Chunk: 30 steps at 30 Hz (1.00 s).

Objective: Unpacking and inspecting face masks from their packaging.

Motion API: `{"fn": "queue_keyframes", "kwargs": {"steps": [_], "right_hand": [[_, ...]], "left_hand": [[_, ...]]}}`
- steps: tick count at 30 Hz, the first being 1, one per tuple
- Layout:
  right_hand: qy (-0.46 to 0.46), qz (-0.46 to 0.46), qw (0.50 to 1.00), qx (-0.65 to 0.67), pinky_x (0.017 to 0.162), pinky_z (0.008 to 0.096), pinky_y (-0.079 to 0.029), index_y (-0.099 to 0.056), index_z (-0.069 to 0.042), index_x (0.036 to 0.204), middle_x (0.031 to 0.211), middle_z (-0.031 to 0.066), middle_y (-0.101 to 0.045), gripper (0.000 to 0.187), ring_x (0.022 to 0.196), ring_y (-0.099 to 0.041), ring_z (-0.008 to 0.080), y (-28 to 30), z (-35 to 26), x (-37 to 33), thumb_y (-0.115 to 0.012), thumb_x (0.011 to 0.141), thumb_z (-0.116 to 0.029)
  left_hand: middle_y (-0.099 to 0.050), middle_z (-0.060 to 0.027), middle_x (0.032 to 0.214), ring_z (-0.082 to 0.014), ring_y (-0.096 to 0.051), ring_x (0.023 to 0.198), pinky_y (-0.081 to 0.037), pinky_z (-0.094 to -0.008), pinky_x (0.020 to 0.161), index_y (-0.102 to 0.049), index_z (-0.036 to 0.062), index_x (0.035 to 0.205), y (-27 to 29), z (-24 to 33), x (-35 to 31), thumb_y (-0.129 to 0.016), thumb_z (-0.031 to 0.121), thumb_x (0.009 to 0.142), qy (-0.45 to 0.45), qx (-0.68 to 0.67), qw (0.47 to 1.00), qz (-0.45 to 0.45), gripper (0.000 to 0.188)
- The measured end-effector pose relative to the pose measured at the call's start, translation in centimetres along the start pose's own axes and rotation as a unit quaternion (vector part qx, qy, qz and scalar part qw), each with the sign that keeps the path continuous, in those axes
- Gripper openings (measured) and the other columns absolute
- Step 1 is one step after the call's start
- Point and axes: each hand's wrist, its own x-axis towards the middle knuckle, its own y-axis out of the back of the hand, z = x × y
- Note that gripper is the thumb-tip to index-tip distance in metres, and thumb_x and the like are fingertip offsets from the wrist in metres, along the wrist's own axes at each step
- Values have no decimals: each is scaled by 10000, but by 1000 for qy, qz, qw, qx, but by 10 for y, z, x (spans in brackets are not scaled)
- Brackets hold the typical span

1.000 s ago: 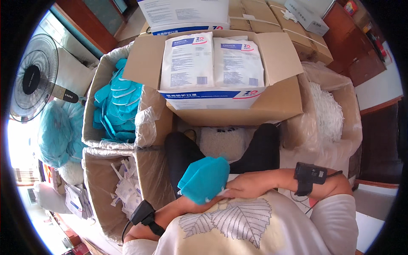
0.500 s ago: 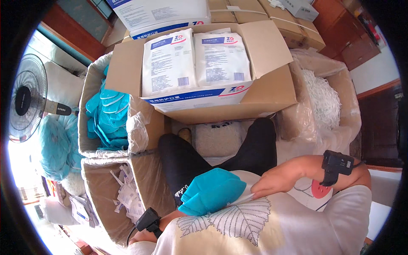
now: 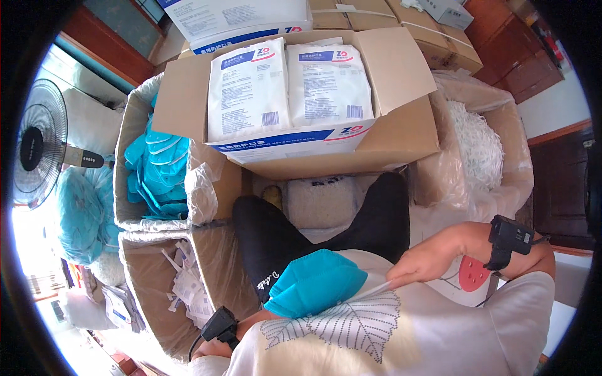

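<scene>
At the far left a standing fan [image 3: 39, 150] is facing the room, with a bagged heap of teal masks [image 3: 78, 216] sitting just beside it. Next, a lined carton [image 3: 128, 144] is holding stacked teal masks, and the carton below it [image 3: 147, 294] is holding white strips. The left hand [image 3: 210, 348], wearing a black wrist device, is lying low against the body, mostly hidden; I cannot tell how far it is open. A teal folded mask [image 3: 316, 282] is resting on the lap, over the black trouser leg. Its white strap [image 3: 370, 291] is being pinched by the right hand [image 3: 423, 263], fingers closed on it. Beyond the knees an open cardboard box [image 3: 401, 135] is carrying two white packets [image 3: 288, 84]. At the right a lined carton of white strands [image 3: 480, 147] is standing.
</scene>
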Motion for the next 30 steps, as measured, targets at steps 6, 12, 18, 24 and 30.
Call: {"fn": "queue_keyframes", "kwargs": {"steps": [6, 12, 18, 24, 30], "right_hand": [[5, 8, 1000, 21, 683, 325, -401, -446, 19, 926, 753, 182, -504, 326, 686, -434, 208, -3, 9, -4, -331, 947, -286], [-11, -3, 1000, 23, 687, 317, -397, -452, 16, 934, 766, 183, -513, 328, 700, -437, 190, -5, 8, -9, -333, 947, -289], [-29, 6, 1000, 10, 684, 329, -395, -442, 11, 865, 728, 153, -491, 362, 689, -434, 182, -5, 4, -17, -303, 949, -313], [-22, 26, 999, 38, 646, 312, -388, -441, -1, 830, 692, 61, -468, 370, 671, -412, 152, -4, 9, -21, -311, 946, -327], [-62, -8, 997, 55, 623, 277, -381, -444, -12, 822, 683, 21, -432, 351, 660, -400, 117, -5, 8, -28, -303, 949, -307]], "left_hand": [[-540, -58, 804, -167, -524, 698, -416, -281, 607, -517, 61, 1012, 0, -1, 1, -509, 249, 876, 10, -15, 1000, 1, 232], [-537, -53, 800, -159, -519, 693, -412, -276, 602, -517, 62, 1012, -1, -2, 2, -506, 250, 877, 15, -26, 1000, 3, 232], [-533, -47, 796, -151, -514, 688, -408, -271, 597, -516, 63, 1012, -3, -2, 1, -504, 252, 879, 20, -38, 999, 8, 231], [-530, -41, 791, -143, -509, 683, -404, -266, 592, -515, 64, 1012, -5, -2, 2, -501, 253, 881, 26, -50, 998, 8, 231], [-526, -36, 787, -134, -504, 678, -400, -261, 587, -515, 65, 1012, -6, -2, 3, -499, 255, 882, 30, -61, 998, 13, 231]]}}
